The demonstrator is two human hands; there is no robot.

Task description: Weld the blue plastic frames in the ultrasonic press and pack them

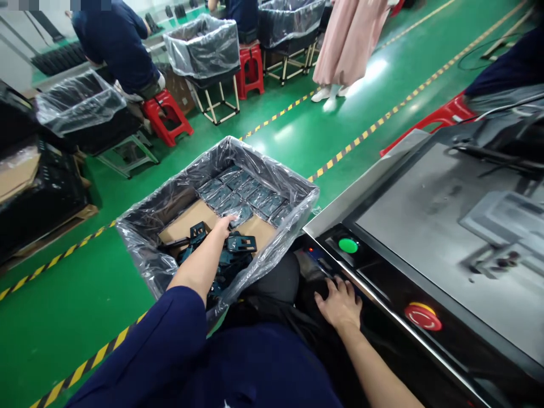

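Note:
My left hand (226,225) reaches into a bin (147,258) lined with clear plastic film. Its fingers are closed on the near end of a dark plastic part (242,213), beside rows of similar shiny parts (249,190) lying on cardboard (191,221). Below the wrist, loose dark green plastic housings (241,243) with rectangular cut-outs lie in a heap, partly hidden by my forearm. My right hand (340,303) rests with fingers spread over the dark area by my leg, next to the machine's front edge, holding nothing visible.
At right stands a machine with a metal top (408,209), a green button (348,245) and a red emergency stop (424,316). Film-lined bins (204,51), red stools (168,116) and seated people (117,45) are across the floor. A person in pink trousers (351,39) stands behind.

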